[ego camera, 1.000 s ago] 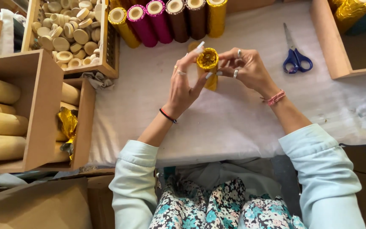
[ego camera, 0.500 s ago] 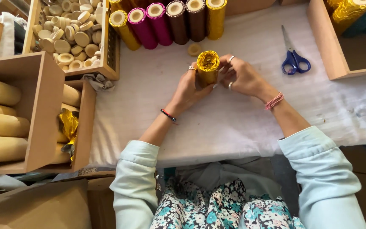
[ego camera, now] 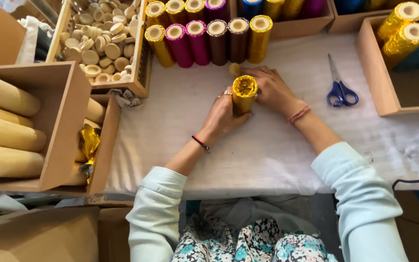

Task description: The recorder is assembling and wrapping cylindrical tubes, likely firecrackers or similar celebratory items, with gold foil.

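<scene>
Gold tube [ego camera: 244,95]: stood upright near the counter [ego camera: 277,145] middle, long axis vertical, crumpled foil end pointing up at the camera.
Left hand [ego camera: 221,116]: grip wrapped around the tube's left side, holding it.
Right hand [ego camera: 272,87]: grip closed against the tube's right side and far edge.
Tray of caps [ego camera: 104,43]: far left, filled with pale round wooden caps.
Left box [ego camera: 49,126]: held bare pale tubes lying sideways.
Right box [ego camera: 389,73]: held gold and blue wrapped tubes.
Scissors [ego camera: 339,82]: blue-handled, flat on the counter right of the hands.
</scene>
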